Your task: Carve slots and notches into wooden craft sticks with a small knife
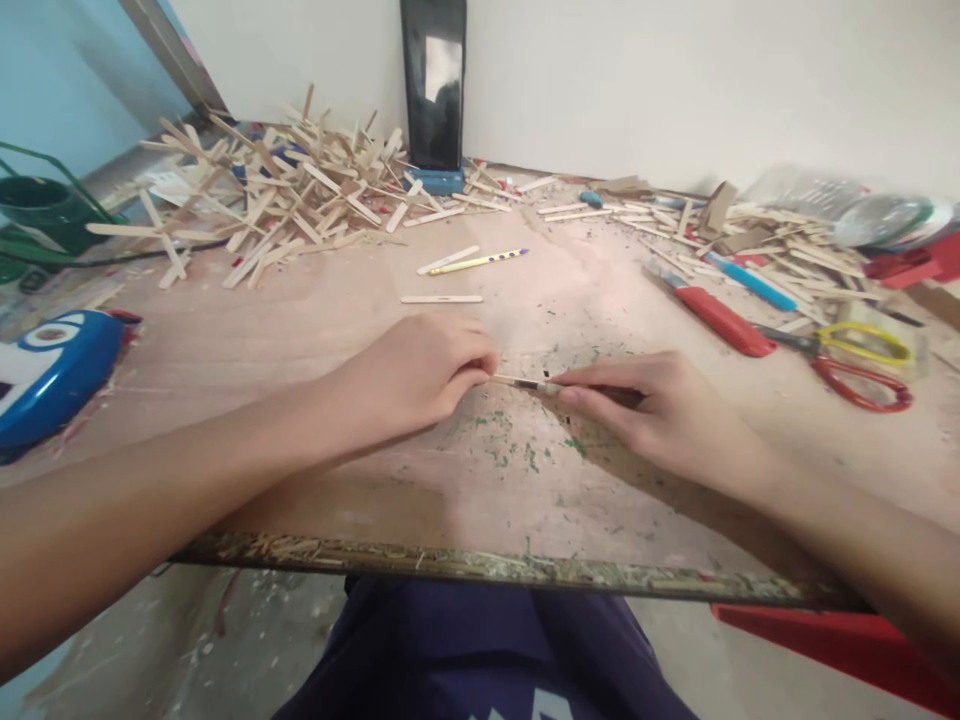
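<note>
Between my two hands, low over the tabletop, runs a thin wooden craft stick (507, 380) with a dark band near its right end. My left hand (424, 365) is closed round the left end, fingers curled, so that end is hidden. Thumb and forefinger of my right hand (649, 405) pinch the other end, where something small and pale shows at the fingertips. Green and dark shavings (531, 455) lie scattered beneath. Just beyond my left hand lies a notched craft stick (442, 299), and farther back a yellow pencil (480, 262) beside another stick.
A large heap of craft sticks (300, 190) fills the back left; more sticks (795, 245) lie back right. A phone (435, 90) stands upright at the wall. Right are a red-handled knife (726, 320), a blue pen-like tool (752, 283) and scissors (862, 365). A blue object (82, 355) sits left.
</note>
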`<state>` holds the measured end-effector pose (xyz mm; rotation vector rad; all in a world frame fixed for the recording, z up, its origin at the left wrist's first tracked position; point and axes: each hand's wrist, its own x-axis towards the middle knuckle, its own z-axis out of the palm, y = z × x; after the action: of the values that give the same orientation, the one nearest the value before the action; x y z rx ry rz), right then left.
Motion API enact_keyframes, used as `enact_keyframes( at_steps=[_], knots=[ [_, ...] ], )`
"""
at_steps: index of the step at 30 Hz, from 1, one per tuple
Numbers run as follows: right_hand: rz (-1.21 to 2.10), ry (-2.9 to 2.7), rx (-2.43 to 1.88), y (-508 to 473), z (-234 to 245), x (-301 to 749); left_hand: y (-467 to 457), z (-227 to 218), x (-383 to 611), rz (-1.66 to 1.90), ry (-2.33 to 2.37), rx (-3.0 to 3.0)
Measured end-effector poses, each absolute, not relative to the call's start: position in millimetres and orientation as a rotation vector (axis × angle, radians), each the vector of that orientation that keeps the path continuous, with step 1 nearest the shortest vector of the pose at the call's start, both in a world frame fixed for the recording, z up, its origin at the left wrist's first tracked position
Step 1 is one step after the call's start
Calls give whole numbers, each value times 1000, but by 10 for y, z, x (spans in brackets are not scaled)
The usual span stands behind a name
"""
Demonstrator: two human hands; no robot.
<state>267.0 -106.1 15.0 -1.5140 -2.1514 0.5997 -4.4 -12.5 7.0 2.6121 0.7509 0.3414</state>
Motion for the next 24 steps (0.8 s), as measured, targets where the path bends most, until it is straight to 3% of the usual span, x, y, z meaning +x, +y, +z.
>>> enact_keyframes(
  at_steps=[15,24],
  knots=[
    [340,-2310,-1212,-1031,81,2722,-113,56,-44,354,702,2636],
    [622,-2150,-1422,-1043,133,2681,-153,34,-18,397,703,2623]
  ],
)
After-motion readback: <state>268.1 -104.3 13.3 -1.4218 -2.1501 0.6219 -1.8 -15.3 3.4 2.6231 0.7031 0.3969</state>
